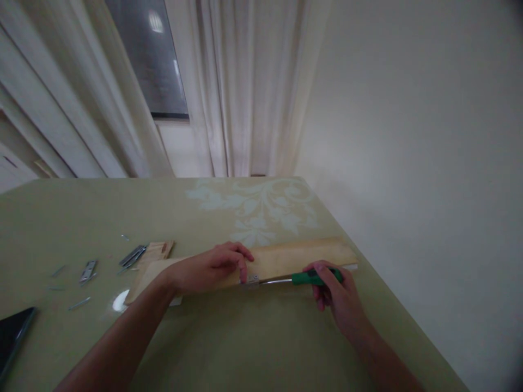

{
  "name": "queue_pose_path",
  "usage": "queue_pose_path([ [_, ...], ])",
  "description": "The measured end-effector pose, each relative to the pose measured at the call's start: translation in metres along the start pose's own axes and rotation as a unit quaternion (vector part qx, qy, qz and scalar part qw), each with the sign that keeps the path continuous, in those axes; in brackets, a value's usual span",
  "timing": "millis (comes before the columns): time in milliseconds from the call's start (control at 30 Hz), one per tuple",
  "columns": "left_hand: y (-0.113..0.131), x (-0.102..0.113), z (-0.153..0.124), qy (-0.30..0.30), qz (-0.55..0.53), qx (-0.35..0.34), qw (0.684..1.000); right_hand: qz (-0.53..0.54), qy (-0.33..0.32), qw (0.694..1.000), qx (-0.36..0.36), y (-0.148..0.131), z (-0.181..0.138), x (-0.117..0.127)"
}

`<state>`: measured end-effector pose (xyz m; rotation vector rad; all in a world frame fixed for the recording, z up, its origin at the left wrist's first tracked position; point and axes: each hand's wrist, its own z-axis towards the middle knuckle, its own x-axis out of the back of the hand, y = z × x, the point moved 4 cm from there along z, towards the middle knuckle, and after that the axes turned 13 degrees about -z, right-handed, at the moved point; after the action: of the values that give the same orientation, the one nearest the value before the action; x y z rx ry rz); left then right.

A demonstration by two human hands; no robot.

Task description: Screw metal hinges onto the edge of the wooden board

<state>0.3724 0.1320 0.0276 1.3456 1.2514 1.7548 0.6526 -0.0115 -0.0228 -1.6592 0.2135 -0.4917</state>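
A long pale wooden board [294, 255] lies across the green table. My left hand [214, 267] rests on it, fingers curled down and pressing a small metal hinge [251, 280] at the board's near edge. My right hand [333, 291] is closed round the green handle of a screwdriver [314, 277]. Its metal shaft runs left along the board's edge, and its tip meets the hinge.
Two loose metal hinges [133, 256] [87, 270] and several small screws [79, 303] lie on the table [245, 337] to the left, by a smaller wooden piece [157, 251]. A dark phone or tablet [12, 337] sits at the lower left. Curtains and a wall stand behind.
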Motion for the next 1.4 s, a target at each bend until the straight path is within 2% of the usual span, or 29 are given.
queue_pose_path([
  [200, -0.003, -0.002, 0.000, 0.008, 0.022, 0.005, 1.000, 0.090, -0.028, 0.994, -0.053, -0.003, -0.006, 0.000],
  [367, 0.000, -0.006, 0.003, 0.012, 0.067, 0.018, 0.997, 0.042, 0.010, 0.999, -0.010, -0.006, -0.004, 0.007],
  [633, -0.003, -0.006, 0.005, 0.026, 0.080, 0.002, 0.996, 0.047, -0.020, 0.999, 0.002, -0.007, -0.009, -0.003],
  [833, 0.004, -0.014, 0.003, 0.026, 0.132, 0.058, 0.989, 0.002, 0.004, 0.999, 0.047, -0.011, -0.006, 0.005],
  [1000, 0.007, -0.033, 0.002, 0.083, 0.256, 0.082, 0.960, -0.008, -0.012, 0.997, 0.082, -0.015, -0.006, 0.004],
  [1133, 0.001, -0.047, -0.012, 0.153, 0.327, 0.017, 0.932, -0.005, -0.084, 0.991, 0.102, -0.019, -0.006, -0.002],
  [1300, 0.006, -0.075, -0.050, 0.275, 0.302, -0.092, 0.908, -0.002, -0.165, 0.977, 0.133, -0.019, -0.010, -0.014],
  [1400, -0.001, -0.098, -0.062, 0.294, 0.269, -0.110, 0.911, -0.007, -0.203, 0.969, 0.144, -0.014, -0.012, -0.025],
])
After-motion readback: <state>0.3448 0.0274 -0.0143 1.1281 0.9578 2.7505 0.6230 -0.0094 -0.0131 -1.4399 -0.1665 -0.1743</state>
